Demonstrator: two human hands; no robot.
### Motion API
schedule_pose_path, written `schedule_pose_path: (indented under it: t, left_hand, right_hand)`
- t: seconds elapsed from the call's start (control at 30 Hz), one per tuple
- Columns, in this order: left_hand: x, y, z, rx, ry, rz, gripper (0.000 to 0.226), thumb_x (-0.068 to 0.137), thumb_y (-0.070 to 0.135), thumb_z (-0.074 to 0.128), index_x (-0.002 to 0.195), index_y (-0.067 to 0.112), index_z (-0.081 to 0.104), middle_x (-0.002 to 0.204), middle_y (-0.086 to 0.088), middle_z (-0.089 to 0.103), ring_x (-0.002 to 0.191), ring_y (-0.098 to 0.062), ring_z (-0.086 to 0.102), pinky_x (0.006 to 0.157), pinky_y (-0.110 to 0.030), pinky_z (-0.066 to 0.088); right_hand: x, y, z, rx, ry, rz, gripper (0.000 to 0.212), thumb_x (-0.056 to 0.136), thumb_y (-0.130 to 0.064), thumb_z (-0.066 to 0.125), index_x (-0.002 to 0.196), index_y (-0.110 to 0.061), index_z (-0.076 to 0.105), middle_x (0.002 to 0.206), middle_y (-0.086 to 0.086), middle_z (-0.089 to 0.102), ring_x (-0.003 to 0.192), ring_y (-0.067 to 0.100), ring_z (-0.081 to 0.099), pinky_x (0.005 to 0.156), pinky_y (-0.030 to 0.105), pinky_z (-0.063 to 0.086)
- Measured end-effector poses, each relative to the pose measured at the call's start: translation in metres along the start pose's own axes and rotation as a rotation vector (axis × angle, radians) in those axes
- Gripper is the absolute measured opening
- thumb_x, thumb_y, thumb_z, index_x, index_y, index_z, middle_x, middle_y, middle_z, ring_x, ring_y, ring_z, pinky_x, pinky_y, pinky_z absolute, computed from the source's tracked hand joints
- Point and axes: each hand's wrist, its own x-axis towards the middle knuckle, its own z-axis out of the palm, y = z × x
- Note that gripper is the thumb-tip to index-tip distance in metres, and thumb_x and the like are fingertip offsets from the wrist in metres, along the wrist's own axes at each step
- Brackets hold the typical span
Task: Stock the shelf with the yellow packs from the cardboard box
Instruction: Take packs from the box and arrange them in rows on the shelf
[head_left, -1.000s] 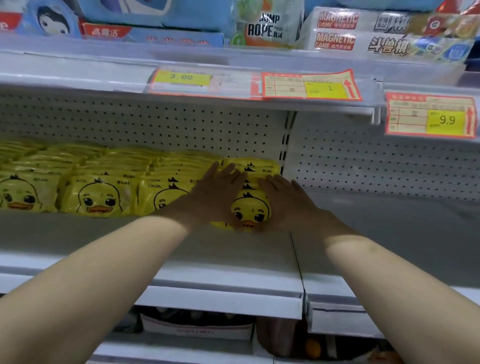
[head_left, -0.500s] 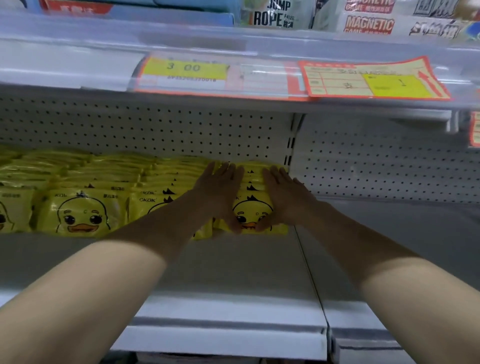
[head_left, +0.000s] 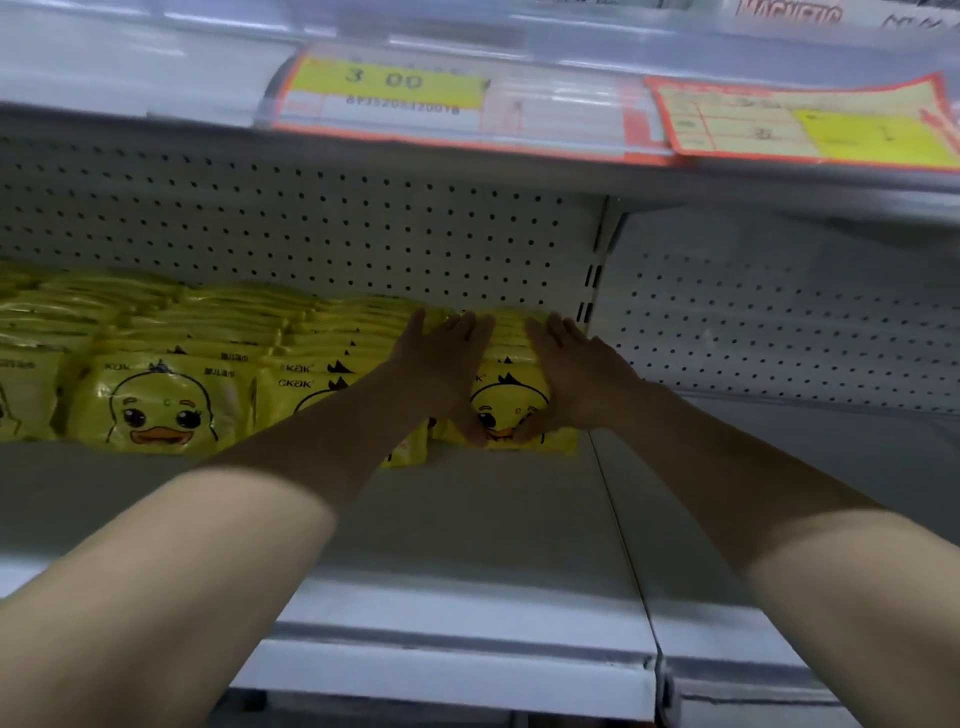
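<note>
A shop, seen at its display shelving.
A grey metal shelf (head_left: 467, 525) backs onto a perforated panel (head_left: 311, 223). Price tags (head_left: 384, 85) sit in a clear strip on the shelf edge above, one reading 3.00. Identical yellow packs (head_left: 156, 405) with duck faces stand in rows, fronts outward.

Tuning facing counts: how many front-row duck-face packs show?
4 yellow plastic duck-face packs: one cropped far left, one fully shown, one behind left forearm, one between the hands. Others may be hidden.

packs (head_left: 156, 405) on shelf (head_left: 467, 530) (leftward)
</note>
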Motion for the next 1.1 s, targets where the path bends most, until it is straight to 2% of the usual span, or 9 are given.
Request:
schedule_pose_path:
  t: [0.17,0.43,0.53,0.67,0.83,1.1]
  left_hand:
    - [-0.012,-0.001,-0.001,0.012,-0.011,0.015,0.154,0.050,0.078,0.075,0.153,0.012,-0.019,0.164,-0.009,-0.007,0.151,-0.023,-0.006,0.118,-0.056,-0.006]
    - [-0.009,0.002,0.008,0.053,0.068,-0.021,0.151,0.051,0.076,0.076,0.154,0.013,-0.015,0.164,-0.009,0.000,0.152,-0.025,-0.001,0.118,-0.059,-0.003]
    - [-0.010,0.000,0.006,0.046,0.054,-0.021,0.154,0.049,0.081,0.073,0.153,0.012,-0.017,0.164,-0.009,-0.002,0.151,-0.024,-0.003,0.118,-0.059,-0.005]
    - [-0.005,0.007,0.001,-0.084,0.042,0.003,0.158,0.045,0.087,0.068,0.152,0.011,-0.020,0.164,-0.008,-0.007,0.151,-0.023,-0.009,0.120,-0.054,-0.006]
    - [0.002,0.013,0.002,0.023,0.064,0.052,0.154,0.048,0.082,0.072,0.154,0.013,-0.015,0.164,-0.009,-0.004,0.152,-0.022,-0.002,0.119,-0.049,-0.004]
    - [0.013,0.007,0.006,-0.001,0.095,0.032,0.153,0.044,0.082,0.074,0.155,0.018,-0.009,0.164,-0.007,0.000,0.152,-0.021,0.002,0.121,-0.050,0.000]
  right_hand:
    - [-0.018,0.014,0.000,0.009,-0.072,-0.055,0.156,0.052,-0.076,0.079,0.155,-0.019,-0.023,0.165,0.007,-0.019,0.153,0.025,-0.015,0.122,0.054,0.003]
    - [-0.019,0.017,0.006,-0.025,0.101,-0.008,0.155,0.049,-0.074,0.082,0.157,-0.021,-0.015,0.167,0.005,-0.009,0.154,0.022,-0.008,0.124,0.051,0.004]
    - [-0.024,0.021,0.005,0.051,0.075,-0.003,0.155,0.050,-0.075,0.082,0.157,-0.021,-0.016,0.167,0.005,-0.011,0.154,0.021,-0.009,0.123,0.051,0.003]
    - [-0.021,0.020,0.004,0.143,0.078,0.010,0.154,0.051,-0.077,0.080,0.156,-0.022,-0.017,0.167,0.005,-0.011,0.154,0.021,-0.009,0.124,0.050,0.003]
    - [-0.011,0.015,0.016,0.101,0.081,0.016,0.153,0.050,-0.076,0.081,0.158,-0.020,-0.013,0.167,0.006,-0.009,0.154,0.021,-0.007,0.124,0.047,0.004]
    - [0.002,0.018,0.014,0.063,0.081,0.003,0.150,0.050,-0.075,0.081,0.159,-0.023,-0.008,0.167,0.005,-0.007,0.154,0.019,-0.003,0.124,0.044,0.008]
